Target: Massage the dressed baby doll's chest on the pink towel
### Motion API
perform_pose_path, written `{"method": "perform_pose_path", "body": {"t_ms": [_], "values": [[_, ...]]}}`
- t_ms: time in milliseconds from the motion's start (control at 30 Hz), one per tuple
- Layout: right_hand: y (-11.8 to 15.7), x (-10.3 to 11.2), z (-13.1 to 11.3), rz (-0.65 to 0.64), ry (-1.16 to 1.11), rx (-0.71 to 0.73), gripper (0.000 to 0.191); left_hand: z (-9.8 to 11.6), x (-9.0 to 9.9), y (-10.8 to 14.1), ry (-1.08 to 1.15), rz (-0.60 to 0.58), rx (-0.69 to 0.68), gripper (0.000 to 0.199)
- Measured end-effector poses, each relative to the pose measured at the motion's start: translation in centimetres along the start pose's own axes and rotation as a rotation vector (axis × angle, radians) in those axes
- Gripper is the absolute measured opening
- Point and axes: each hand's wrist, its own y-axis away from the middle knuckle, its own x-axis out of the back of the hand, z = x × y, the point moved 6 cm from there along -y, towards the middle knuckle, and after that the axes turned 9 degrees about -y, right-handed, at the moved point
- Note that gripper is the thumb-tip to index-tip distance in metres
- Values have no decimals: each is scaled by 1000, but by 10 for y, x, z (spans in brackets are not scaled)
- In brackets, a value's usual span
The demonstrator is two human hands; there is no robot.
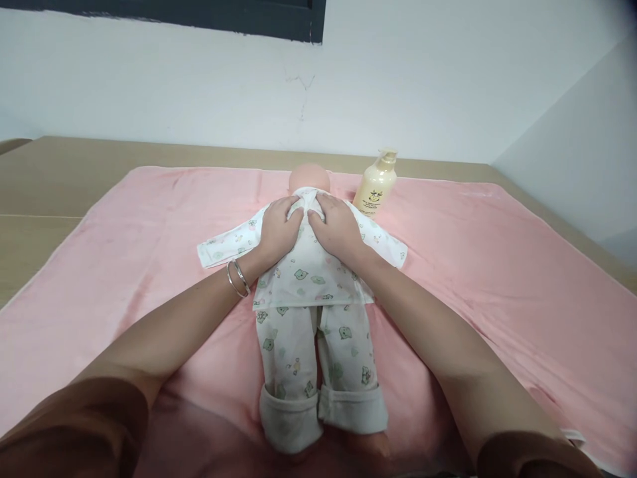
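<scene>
A baby doll (309, 178) lies with its head away from me, its bald head showing past the collar. It wears a white long-sleeved baby shirt (313, 275) printed with small green animals, and matching trousers (289, 345) with turned-up cuffs. My left hand (280, 231) is at the left shoulder, its thumb and fingers closed on the shirt near the collar. Mirroring it on the right, my right hand (339, 231) also grips the cloth there. Between the thumbs the fabric is bunched. Both sleeves spread outward and look flat.
A pink blanket (199, 318) lies under the doll, over a wooden table (64, 166). Just beyond the right sleeve stands a pale yellow pump bottle (374, 189). A white wall (199, 93) rises behind the table, with a dark panel (249, 16) at the top.
</scene>
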Motion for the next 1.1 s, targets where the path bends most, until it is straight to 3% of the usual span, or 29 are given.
{"method": "perform_pose_path", "body": {"t_ms": [1100], "values": [[-1, -2, 2, 8, 35, -27, 51, -1, 1, -2, 6, 1, 5, 41]]}}
